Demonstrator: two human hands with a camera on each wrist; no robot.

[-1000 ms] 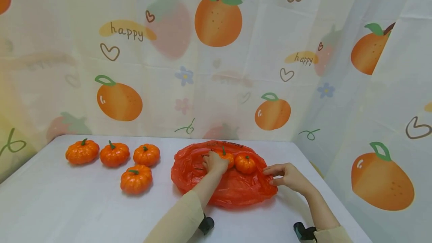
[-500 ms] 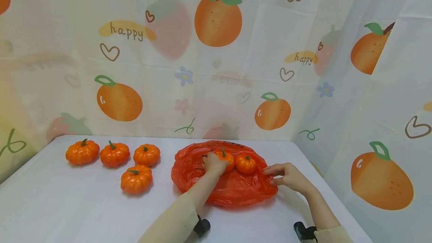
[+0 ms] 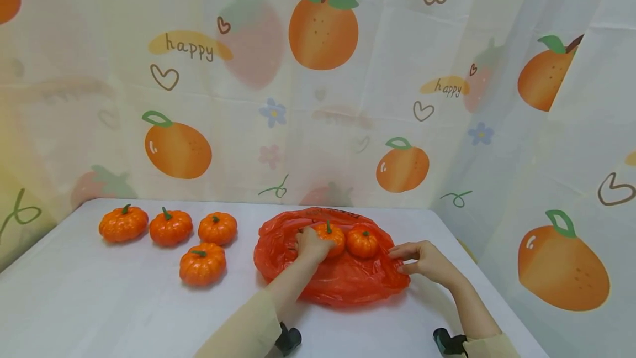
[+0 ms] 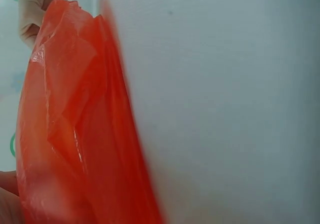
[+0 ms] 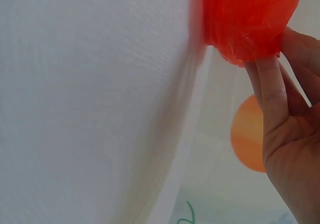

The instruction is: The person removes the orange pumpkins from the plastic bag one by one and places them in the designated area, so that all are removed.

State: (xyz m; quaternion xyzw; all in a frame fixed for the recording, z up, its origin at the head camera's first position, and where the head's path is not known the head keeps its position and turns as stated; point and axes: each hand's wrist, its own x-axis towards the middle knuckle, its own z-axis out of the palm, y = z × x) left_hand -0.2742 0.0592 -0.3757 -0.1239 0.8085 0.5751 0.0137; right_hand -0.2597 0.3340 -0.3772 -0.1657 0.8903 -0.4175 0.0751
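Far left on the white cloth-topped table (image 3: 99, 303), I had a squat, ribbed, glossy orange pumpkin with a green stem (image 3: 123, 224). Next came a second glossy orange pumpkin (image 3: 171, 228), just beside it. Then a front orange pumpkin (image 3: 202, 265), set nearer the person, and behind it a smaller-looking orange pumpkin (image 3: 217, 228).

Mid-table, I got a crinkled, translucent red plastic bag (image 3: 348, 286), mouth up. The left hand (image 3: 313, 246) reached into its left part, fingers bent downward; I couldn't tell whether they held anything. Right beside that hand, in the bag, sat an orange pumpkin with an upright green stem (image 3: 334, 239), partly hidden by the hand. To its right, also inside, was a round orange pumpkin (image 3: 362, 242).

Far right, the right hand (image 3: 431, 261) pinched the bag's edge between thumb and fingers, gap narrow. Behind everything I had a pale fruit-print curtain (image 3: 318, 126).
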